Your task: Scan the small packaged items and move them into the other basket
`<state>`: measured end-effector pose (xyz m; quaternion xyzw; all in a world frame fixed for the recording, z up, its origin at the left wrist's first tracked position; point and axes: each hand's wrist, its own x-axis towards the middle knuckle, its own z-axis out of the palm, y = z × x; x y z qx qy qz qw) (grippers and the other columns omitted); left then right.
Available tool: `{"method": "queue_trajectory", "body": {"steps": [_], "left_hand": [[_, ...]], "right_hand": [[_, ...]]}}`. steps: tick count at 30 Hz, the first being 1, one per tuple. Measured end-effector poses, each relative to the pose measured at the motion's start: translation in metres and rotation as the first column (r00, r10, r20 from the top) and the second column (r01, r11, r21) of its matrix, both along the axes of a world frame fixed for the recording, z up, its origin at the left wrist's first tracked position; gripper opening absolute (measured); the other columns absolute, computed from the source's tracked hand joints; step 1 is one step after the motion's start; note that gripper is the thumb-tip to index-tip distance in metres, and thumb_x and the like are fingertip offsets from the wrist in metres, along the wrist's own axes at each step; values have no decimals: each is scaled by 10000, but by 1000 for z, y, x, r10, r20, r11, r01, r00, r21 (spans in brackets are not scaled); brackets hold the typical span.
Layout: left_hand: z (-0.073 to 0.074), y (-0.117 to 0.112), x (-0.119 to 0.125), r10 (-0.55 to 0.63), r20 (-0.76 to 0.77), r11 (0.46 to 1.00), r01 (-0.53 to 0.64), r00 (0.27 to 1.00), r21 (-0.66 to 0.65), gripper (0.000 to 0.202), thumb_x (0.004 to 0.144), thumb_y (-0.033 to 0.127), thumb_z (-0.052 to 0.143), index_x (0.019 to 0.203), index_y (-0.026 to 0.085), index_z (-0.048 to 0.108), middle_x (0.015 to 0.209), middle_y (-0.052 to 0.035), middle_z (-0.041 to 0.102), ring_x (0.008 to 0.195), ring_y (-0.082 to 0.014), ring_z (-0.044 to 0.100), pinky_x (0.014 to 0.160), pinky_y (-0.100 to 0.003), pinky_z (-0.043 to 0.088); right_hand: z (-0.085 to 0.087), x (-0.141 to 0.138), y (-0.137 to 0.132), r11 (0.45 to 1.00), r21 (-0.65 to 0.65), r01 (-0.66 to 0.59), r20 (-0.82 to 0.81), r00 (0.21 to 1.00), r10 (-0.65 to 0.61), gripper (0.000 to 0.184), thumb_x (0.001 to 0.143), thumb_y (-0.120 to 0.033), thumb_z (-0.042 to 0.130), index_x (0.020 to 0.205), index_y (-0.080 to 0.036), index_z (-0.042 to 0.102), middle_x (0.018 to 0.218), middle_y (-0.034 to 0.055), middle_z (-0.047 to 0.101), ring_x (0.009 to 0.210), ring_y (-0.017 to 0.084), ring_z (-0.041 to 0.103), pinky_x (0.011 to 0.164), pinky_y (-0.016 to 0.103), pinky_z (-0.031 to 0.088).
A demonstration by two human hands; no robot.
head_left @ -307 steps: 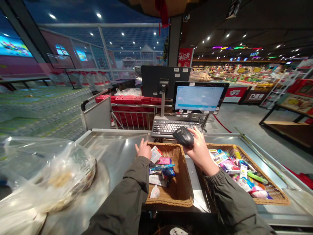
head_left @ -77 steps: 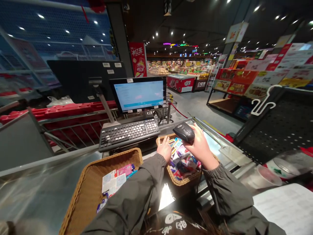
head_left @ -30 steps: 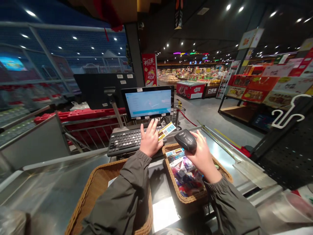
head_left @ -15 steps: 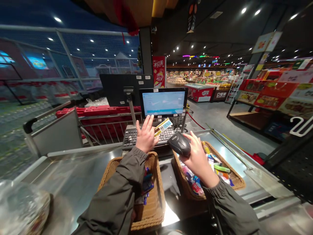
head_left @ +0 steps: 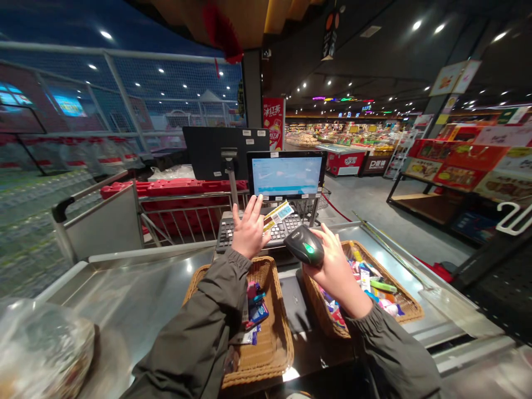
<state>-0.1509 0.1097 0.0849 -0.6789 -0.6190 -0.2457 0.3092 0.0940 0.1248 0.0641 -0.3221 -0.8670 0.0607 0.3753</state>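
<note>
My left hand (head_left: 250,228) holds a flat yellow-edged packet (head_left: 279,216) with a barcode on its pale face, above the keyboard (head_left: 286,226). The fingers point up and forward, and the thumb side hides the packet's near end. In my right hand (head_left: 332,260) is a black barcode scanner (head_left: 302,244), its head turned left toward the packet, a green light lit on top. Below my left forearm stands a wicker basket (head_left: 282,338) with several small packaged goods (head_left: 256,310). Under my right hand is another wicker basket (head_left: 409,310), fuller, with many colourful items (head_left: 374,282).
A lit monitor (head_left: 286,174) stands behind the keyboard, beside a second dark screen (head_left: 224,152) seen from the back. A plastic-wrapped bundle (head_left: 45,343) lies on the metal counter (head_left: 137,299) at left. A shopping cart (head_left: 183,213) is beyond the counter.
A green light now shows on the scanner. The view has shifted slightly, so the baskets and monitor appear further right. Both hands keep nearly the same pose, still holding the packet and scanner.
</note>
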Motion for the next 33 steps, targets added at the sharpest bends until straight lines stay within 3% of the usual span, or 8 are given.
{"method": "queue_trajectory", "body": {"steps": [12, 21, 33], "left_hand": [[-7, -9, -14, 13, 7, 1000, -13, 1000, -8, 151, 773, 287, 622, 868, 176, 657, 1593, -121, 238, 1463, -340, 274, 1184, -608, -103], [-15, -23, -29, 61, 15, 998, -60, 998, -30, 172, 780, 298, 623, 874, 164, 675, 1589, -128, 258, 1461, -358, 272, 1193, -618, -54], [-39, -55, -54, 141, -20, 985, -142, 990, -101, 176, 767, 274, 627, 886, 157, 681, 1579, -134, 285, 1447, -346, 307, 1192, -628, -19]], "right_hand": [[-2, -13, -7, 1000, 0, 9, -3, 1000, -9, 509, 697, -168, 571, 1205, -190, 591, 1395, 152, 507, 1449, 405, 257, 1119, 700, 231], [-6, -24, -7, 1000, -22, -16, 10, 1000, 17, 490, 704, -173, 572, 1193, -187, 593, 1396, 158, 501, 1450, 406, 249, 1114, 702, 232], [-16, -49, -8, 997, -25, -71, 11, 997, 72, 468, 719, -198, 570, 1187, -187, 598, 1388, 163, 512, 1445, 419, 257, 1101, 719, 238]]}}
